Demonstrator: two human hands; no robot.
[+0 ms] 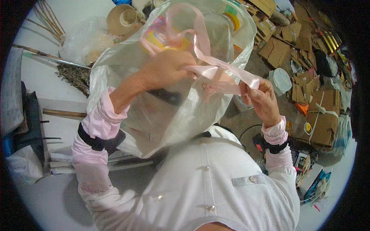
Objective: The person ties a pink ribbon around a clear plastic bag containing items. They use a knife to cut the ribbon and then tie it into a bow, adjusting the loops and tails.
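A long pink satin ribbon (228,68) is stretched between my two hands and loops above them. My left hand (170,68), somewhat blurred, has its fingers closed on one part of the ribbon; its fingertips are partly hidden. Between thumb and fingers, my right hand (261,99) pinches other lengths of it. Under both hands a large white plastic sack (170,124) gapes wide in front of my body. Inside its mouth lie a clear plastic container (216,34) and a yellow-and-pink printed package (159,36), partly covered by the ribbon.
Flattened cardboard (274,53) is strewn over the floor at right, near a tied cardboard bundle (323,118) and a white round container (280,81). At left are a bag of clear plastic (83,40), a brown bucket (122,19) and a wooden stick (65,113). Another person's leg (279,18) shows at top right.
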